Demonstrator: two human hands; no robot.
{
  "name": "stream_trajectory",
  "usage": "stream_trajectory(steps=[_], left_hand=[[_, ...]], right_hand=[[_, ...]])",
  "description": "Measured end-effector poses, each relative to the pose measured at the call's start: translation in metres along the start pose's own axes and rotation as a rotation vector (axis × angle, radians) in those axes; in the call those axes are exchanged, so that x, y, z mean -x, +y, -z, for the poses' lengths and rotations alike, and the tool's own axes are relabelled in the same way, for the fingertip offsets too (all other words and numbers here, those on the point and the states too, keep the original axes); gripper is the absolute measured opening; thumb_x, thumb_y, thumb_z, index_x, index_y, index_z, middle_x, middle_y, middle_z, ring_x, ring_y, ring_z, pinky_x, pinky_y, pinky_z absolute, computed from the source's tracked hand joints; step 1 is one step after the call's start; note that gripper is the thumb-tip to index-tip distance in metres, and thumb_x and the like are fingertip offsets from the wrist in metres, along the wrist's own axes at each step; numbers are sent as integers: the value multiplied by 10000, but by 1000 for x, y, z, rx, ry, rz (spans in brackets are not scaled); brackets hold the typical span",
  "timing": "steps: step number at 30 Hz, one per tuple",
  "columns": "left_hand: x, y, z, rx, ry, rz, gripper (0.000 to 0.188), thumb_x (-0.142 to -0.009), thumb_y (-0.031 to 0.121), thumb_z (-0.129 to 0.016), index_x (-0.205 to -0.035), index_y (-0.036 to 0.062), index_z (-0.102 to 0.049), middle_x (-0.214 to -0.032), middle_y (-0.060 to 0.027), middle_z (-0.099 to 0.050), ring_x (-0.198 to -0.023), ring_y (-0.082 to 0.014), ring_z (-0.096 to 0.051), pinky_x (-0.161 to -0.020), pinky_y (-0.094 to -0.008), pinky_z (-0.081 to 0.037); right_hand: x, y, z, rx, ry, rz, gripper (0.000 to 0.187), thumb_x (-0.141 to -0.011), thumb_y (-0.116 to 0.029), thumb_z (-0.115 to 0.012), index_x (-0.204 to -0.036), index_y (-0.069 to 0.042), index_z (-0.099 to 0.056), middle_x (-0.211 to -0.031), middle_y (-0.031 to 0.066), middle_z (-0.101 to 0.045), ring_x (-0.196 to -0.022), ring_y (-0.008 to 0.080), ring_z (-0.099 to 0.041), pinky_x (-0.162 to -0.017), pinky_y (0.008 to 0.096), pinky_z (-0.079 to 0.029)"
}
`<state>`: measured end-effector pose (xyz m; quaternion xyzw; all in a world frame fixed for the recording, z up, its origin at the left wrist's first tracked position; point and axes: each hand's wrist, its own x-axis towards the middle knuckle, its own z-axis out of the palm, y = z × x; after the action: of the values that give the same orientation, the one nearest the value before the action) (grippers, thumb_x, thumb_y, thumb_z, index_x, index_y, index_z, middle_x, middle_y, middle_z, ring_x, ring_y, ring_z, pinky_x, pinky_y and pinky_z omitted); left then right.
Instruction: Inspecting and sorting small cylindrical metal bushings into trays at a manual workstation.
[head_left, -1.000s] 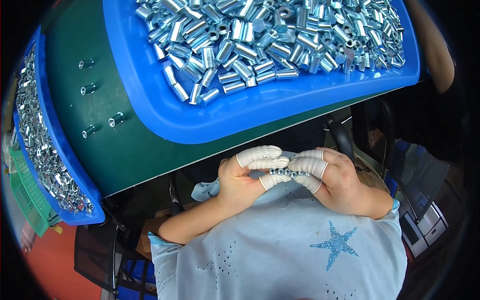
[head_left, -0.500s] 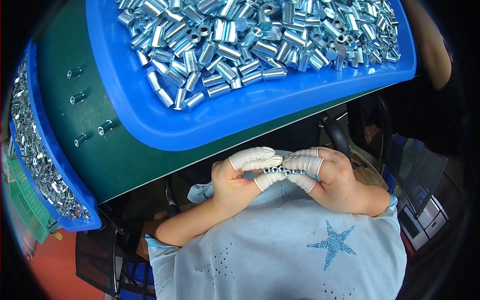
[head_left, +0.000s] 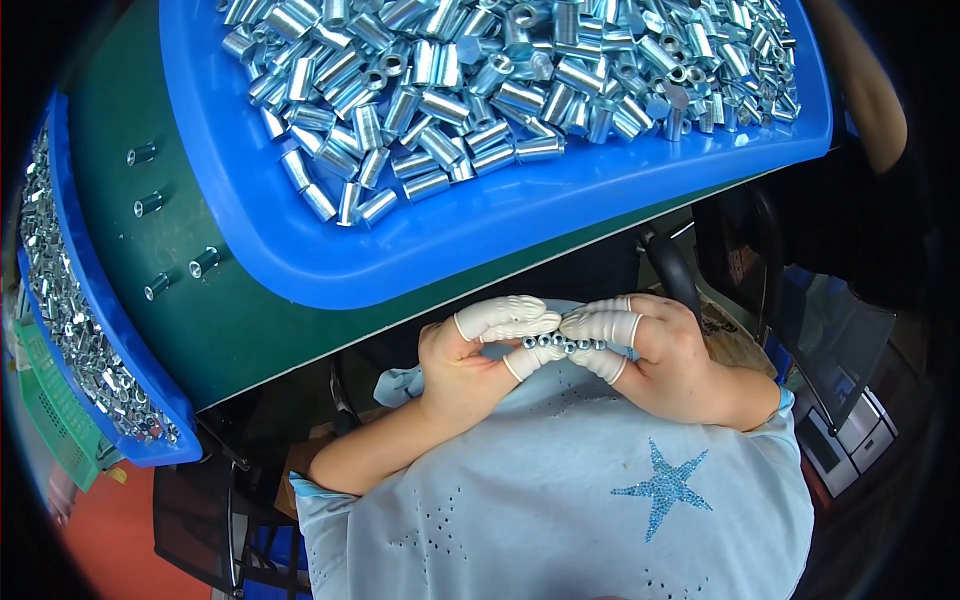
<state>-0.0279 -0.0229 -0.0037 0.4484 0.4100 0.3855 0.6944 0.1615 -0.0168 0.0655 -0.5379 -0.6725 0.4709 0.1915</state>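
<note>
Left hand: the left hand (head_left: pixel 468 358) pinches the left part of a row of metal sleeves (head_left: pixel 557 343), thumb below, fingers above.
Right hand: the right hand (head_left: pixel 672 350) pinches the right part of the same row, its fingertips close against the left's.
Finger covers: white finger cots (head_left: pixel 495 317) sheathe the thumbs and several fingers of both hands.
Held row: side by side, round ends toward the view, above the light-blue shirt (head_left: pixel 440 500) and just off the worktop (head_left: pixel 265 345) edge.
Large blue tray: the large blue tray (head_left: pixel 345 290) stands on the worktop, heaped with shiny sleeves (head_left: pixel 430 115).
Loose pieces: four flanged sleeves (head_left: pixel 204 262) lie apart on the green surface, between the large tray and a second blue tray (head_left: pixel 125 345).
Far left: a green basket (head_left: pixel 50 405) beside the second tray.
</note>
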Motion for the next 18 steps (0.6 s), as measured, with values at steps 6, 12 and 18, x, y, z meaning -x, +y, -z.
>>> stream_trajectory(steps=[6,12,18], left_hand=[[0,2,-2,-12,-3,3,338,-633,-43,-752,-926,-39,-582,-1005,-145,-606,-871,-204,-628,-739,-293,-534],[-4,2,-6,-17,45,-54,343,-668,32,-753,-972,-17,-603,-928,-100,-660,-784,-130,-641,-684,-240,-522],[-5,3,-10,-11,45,-32,343,-664,31,-755,-967,-22,-602,-928,-107,-660,-785,-132,-641,-685,-240,-521]], right_hand=[[-1,3,0,-30,11,24,224,-682,-44,-707,-892,-8,-637,-860,135,-641,-788,262,-635,-681,308,-515],[0,7,3,-63,9,31,220,-688,-49,-707,-895,-13,-642,-862,132,-644,-793,258,-639,-688,304,-517],[2,11,5,-132,32,17,210,-695,-52,-707,-892,-16,-644,-867,128,-647,-799,251,-642,-688,300,-520]])
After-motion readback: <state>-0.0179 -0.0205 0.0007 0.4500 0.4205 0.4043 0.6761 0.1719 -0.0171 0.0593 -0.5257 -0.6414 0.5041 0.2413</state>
